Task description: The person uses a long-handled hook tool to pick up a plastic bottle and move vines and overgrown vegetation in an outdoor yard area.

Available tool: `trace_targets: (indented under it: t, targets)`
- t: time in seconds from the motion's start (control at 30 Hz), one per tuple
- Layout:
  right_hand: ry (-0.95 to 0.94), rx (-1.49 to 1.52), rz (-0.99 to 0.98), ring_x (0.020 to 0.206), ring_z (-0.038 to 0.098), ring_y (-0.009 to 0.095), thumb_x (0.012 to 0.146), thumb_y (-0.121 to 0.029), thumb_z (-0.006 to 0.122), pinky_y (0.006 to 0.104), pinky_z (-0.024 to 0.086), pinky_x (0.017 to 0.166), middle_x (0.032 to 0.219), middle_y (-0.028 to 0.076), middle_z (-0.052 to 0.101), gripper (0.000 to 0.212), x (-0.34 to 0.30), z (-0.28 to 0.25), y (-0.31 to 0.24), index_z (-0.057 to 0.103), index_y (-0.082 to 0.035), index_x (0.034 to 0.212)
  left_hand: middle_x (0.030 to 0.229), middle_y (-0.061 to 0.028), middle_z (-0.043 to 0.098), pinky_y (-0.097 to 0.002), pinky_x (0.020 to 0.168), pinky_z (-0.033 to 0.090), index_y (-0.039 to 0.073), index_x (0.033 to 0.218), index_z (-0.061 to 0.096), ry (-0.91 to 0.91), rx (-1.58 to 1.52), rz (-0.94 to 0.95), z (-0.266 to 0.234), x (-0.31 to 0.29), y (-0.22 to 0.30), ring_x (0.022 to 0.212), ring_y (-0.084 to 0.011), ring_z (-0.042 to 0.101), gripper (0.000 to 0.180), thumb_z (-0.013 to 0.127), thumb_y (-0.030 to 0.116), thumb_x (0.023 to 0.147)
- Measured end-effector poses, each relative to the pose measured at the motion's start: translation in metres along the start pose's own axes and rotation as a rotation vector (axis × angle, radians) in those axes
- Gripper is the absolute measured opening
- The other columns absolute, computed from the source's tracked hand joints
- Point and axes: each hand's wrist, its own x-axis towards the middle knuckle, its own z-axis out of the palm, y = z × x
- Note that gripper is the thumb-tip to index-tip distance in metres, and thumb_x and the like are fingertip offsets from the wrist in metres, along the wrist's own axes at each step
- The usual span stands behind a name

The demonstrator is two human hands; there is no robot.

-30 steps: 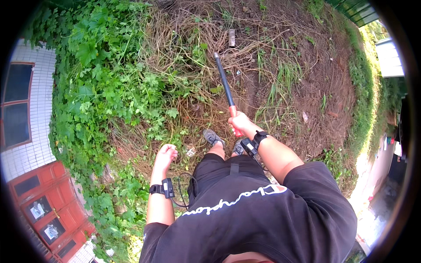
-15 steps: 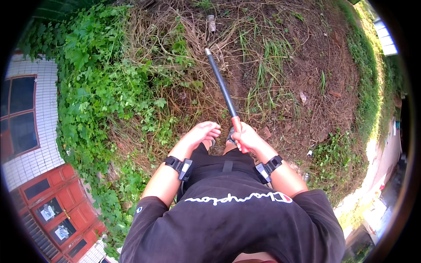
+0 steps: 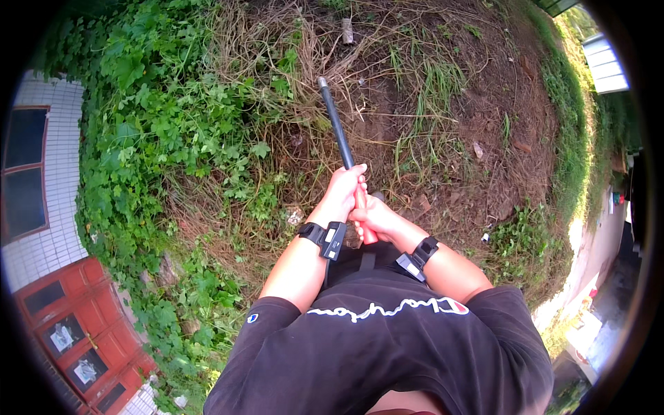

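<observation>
A dark pole (image 3: 334,121) with a silver-coloured tip and a red grip slants up and slightly left from my body, over the ground. My left hand (image 3: 343,187) is closed round it, where the dark shaft meets the red grip. Lower down, my right hand (image 3: 377,216) wraps the red grip (image 3: 369,236), whose butt end shows below the fingers. The two hands are close together, the left one farther from my body. Beyond the tip are dry stalks (image 3: 311,52); whether the tip touches them I cannot tell.
Leafy green vines (image 3: 159,138) cover the left side, beside a white-tiled wall (image 3: 63,166) and red doors (image 3: 104,304). Grass tufts (image 3: 432,83) grow on brown soil ahead. A short pale cylindrical piece (image 3: 347,31) lies beyond the pole. A bright paved strip (image 3: 577,263) runs along the right.
My left hand, open and apart from the pole before, has moved right and closed on it above my right hand. The pole has shifted slightly left, and the whole view has shifted a little.
</observation>
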Motion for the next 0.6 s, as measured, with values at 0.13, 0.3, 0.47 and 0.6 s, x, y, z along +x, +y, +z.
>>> trace_targets:
  t: [0.13,0.3,0.47,0.6]
  targets:
    - [-0.084,0.077,0.033,0.052,0.057,0.018,0.081,0.002,0.055,0.0330,0.050,0.046,0.069,0.005,0.054,0.012,0.019,0.069,0.036,0.050,-0.003,0.091,0.064,0.0020,0.050,-0.0251,0.050,0.043,0.010,0.085,0.050,0.042,0.076,0.088,-0.067,-0.044,0.012,0.053,-0.0097,0.046,0.016,0.063,0.016,0.093]
    - [-0.109,0.098,0.003,0.058,0.058,0.021,0.082,0.002,0.055,0.0352,0.053,0.054,0.073,0.007,0.055,0.010,0.030,0.117,0.066,0.052,-0.002,0.091,0.065,0.0022,0.050,-0.0248,0.051,0.043,0.009,0.083,0.051,0.002,0.161,0.101,-0.111,-0.069,0.013,0.054,-0.0092,0.046,0.018,0.063,0.018,0.093]
    - [-0.056,0.148,0.095,0.061,0.058,0.021,0.085,0.001,0.055,0.0351,0.053,0.058,0.074,0.007,0.054,0.010,0.045,0.113,0.081,0.051,-0.003,0.093,0.067,0.0016,0.052,-0.0253,0.051,0.044,0.009,0.084,0.051,-0.004,0.221,0.053,-0.128,-0.053,0.007,0.056,-0.0101,0.048,0.018,0.063,0.019,0.094]
    - [0.071,0.206,0.084,0.055,0.056,0.019,0.084,-0.002,0.057,0.0341,0.050,0.050,0.069,0.006,0.053,0.011,0.048,0.096,0.085,0.050,-0.006,0.091,0.078,-0.0049,0.062,-0.0300,0.061,0.052,0.006,0.092,0.056,-0.143,0.149,-0.009,-0.153,-0.030,-0.005,0.068,-0.0168,0.061,0.012,0.060,0.017,0.096]
